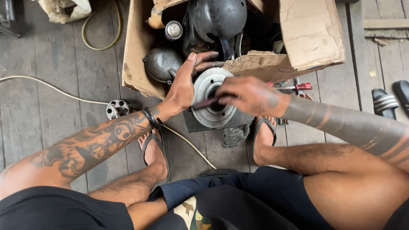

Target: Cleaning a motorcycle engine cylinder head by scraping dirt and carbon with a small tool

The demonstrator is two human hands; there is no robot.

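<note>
My left hand [186, 81] rests flat against the left rim of a round grey metal cover [211, 114] with a central hole, fingers spread and pointing up. My right hand [249, 94] is closed on a small dark tool [203, 103] whose tip lies across the cover's hole. The cover sits on a dark block [197, 124] on the wooden floor, between my sandalled feet.
An open cardboard box [137, 51] behind the cover holds dark metal housings [217, 18], a domed part [161, 63] and a spray can [174, 30]. A small metal rotor [118, 108] and a pale cable [51, 88] lie to the left. Red-handled tools [300, 87] and black sandals [390, 100] lie to the right.
</note>
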